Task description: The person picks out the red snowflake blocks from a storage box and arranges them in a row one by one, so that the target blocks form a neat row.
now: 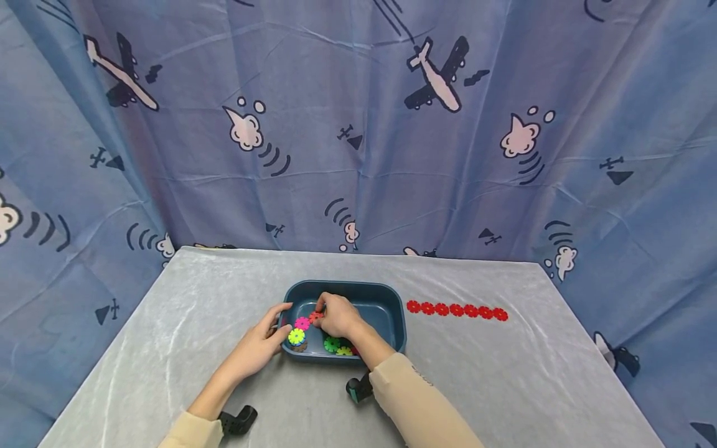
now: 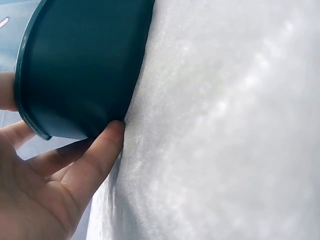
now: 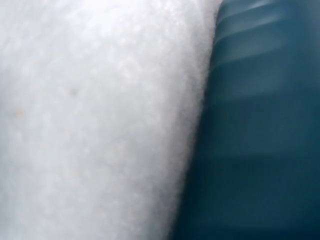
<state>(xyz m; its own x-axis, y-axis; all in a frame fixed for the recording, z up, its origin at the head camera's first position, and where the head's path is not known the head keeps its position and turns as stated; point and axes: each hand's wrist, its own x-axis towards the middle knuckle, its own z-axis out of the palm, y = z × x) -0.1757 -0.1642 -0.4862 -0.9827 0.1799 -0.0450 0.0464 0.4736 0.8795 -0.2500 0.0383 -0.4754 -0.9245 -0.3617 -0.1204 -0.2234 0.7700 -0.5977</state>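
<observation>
A dark blue plastic tray [image 1: 366, 286] holds several small notched plastic discs. My left hand [image 1: 260, 345] grips its left end, thumb over the rim and fingers along the outside, as the left wrist view also shows against the tray wall [image 2: 80, 65]. Inside, my right hand [image 1: 340, 317] pinches an orange-red disc [image 1: 315, 317] between thumb and fingertips. Around it lie a pink disc [image 1: 302, 323], a yellow disc [image 1: 296, 336] and a green disc [image 1: 332, 344]. The right wrist view shows only the tray's outer side [image 3: 260, 130] and cloth, with the hand out of sight.
To the right of the tray, several red discs [image 1: 456, 310] lie in a straight row on the white cloth-covered table [image 1: 476, 379]. A blue curtain [image 1: 313, 124] with printed planes hangs behind the table. Black wrist devices [image 1: 239, 420] sit beneath both forearms.
</observation>
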